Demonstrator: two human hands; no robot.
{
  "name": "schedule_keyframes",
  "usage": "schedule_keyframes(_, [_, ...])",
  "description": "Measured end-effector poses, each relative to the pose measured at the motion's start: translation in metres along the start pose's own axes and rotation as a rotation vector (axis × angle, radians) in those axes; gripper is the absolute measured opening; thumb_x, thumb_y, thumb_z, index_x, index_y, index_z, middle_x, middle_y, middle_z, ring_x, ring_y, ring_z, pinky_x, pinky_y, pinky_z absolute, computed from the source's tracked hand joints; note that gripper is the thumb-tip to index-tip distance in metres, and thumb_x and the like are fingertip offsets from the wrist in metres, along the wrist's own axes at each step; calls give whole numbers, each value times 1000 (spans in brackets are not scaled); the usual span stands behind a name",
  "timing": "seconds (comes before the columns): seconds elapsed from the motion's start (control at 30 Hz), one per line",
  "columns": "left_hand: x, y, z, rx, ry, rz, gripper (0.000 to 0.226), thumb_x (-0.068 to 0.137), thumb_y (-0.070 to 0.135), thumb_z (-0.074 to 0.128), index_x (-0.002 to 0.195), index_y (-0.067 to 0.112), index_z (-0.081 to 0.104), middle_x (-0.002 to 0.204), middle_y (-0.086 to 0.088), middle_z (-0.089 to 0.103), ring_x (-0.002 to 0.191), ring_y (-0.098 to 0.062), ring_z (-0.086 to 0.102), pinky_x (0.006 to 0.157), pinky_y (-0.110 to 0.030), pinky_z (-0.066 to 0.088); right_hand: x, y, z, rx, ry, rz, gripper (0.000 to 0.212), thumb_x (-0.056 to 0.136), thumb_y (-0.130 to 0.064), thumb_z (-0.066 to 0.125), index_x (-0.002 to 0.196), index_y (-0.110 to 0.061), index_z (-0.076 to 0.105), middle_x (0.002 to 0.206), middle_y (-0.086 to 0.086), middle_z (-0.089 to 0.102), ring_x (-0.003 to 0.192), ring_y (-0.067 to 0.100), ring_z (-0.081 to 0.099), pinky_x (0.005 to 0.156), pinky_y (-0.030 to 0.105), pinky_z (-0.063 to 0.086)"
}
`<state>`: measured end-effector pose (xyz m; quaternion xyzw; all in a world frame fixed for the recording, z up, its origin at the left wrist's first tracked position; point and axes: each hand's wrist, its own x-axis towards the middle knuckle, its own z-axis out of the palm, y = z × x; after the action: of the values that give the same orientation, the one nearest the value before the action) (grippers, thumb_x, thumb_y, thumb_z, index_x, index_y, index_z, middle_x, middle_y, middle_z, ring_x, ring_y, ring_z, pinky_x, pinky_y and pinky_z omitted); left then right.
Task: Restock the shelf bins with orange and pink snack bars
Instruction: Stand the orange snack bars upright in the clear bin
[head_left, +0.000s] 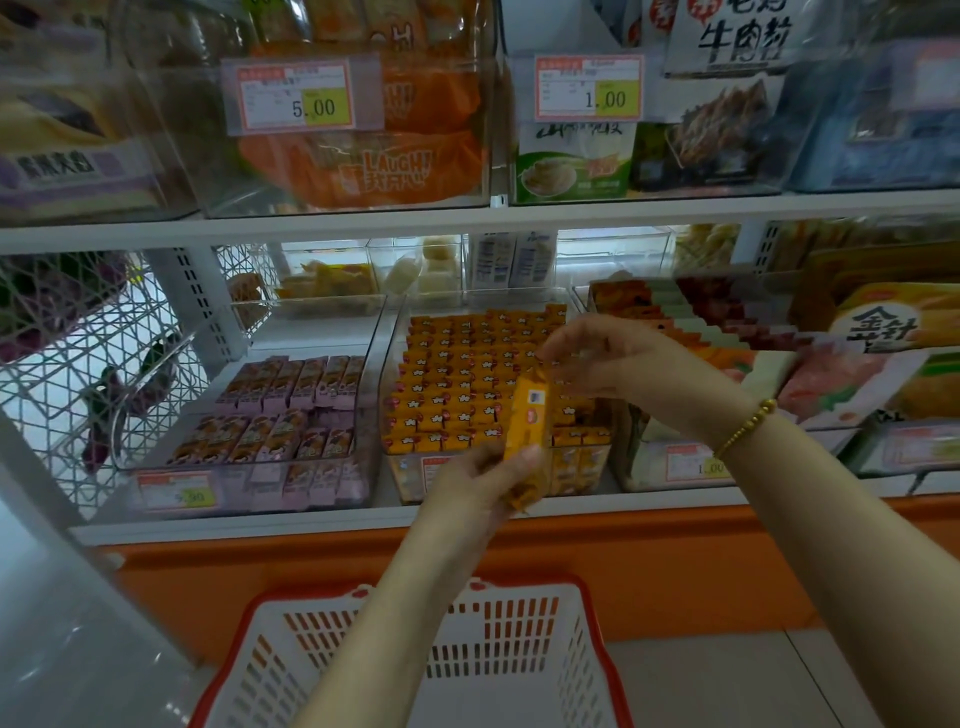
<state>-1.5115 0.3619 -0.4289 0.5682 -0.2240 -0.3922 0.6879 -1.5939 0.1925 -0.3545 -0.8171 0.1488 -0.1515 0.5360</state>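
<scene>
Orange snack bars (525, 415) stand upright in the left hand (485, 480), just in front of their bin.

Clamped at the lower end between thumb and fingers, the small stack has its long axis running up and slightly right, its top end meeting the right hand (597, 358), whose fingertips pinch the upper edge. The right hand is nearer the shelf, so it looks better placed to lift a bar away. Directly behind both hands lies the clear orange-bar bin (395, 332), packed almost full, with what looks like a little room at its near right corner. To the left sits the pink-bar bin (363, 374), partly filled. Near and below, the white and red basket (571, 613) looks empty.
</scene>
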Motion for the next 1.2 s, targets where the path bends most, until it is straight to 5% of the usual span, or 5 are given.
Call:
schedule_keyframes(0.2, [17, -6, 3, 644, 351, 548, 38, 78, 25, 76, 102, 28, 47, 96, 13, 55, 87, 0, 56, 69, -10, 46, -1, 0, 1, -51, -11, 208, 43, 76, -45, 64, 102, -11, 64, 93, 6, 73, 82, 17, 72, 77, 28, 58])
schedule_keyframes(0.33, [34, -4, 14, 816, 355, 680, 39, 79, 26, 74, 102, 26, 43, 98, 7, 50, 87, -8, 51, 69, -18, 45, 0, -7, 4, 4, 35, 123, 37, 72, -31, 75, 101, -11, 65, 91, 5, 74, 80, 16, 72, 77, 29, 59])
schedule_keyframes(0.57, [59, -5, 26, 1066, 157, 578, 46, 91, 34, 58, 133, 21, 43, 132, 3, 44, 119, -8, 41, 92, -13, 33, 1, -8, -23, -597, 425, -93, 33, 84, -25, 70, 115, -19, 61, 99, -3, 61, 86, 10, 58, 68, 16, 44])
schedule_keyframes(0.9, [76, -17, 30, 1394, 13, 496, 47, 101, 27, 36, 145, 13, 30, 149, -4, 34, 137, -16, 29, 110, -23, 23, 12, 13, -19, -868, 303, -30, 43, 90, -20, 61, 132, -16, 53, 128, 6, 59, 117, 21, 52, 88, 24, 40])
schedule_keyframes(1.2, [75, -19, 27, 1424, 39, 528, 45, 101, 29, 35, 143, 13, 34, 146, -4, 38, 133, -16, 34, 108, -24, 28, 19, -3, -16, -1045, 204, 30, 31, 92, -20, 59, 121, -9, 60, 111, 9, 63, 99, 20, 58, 71, 26, 44])
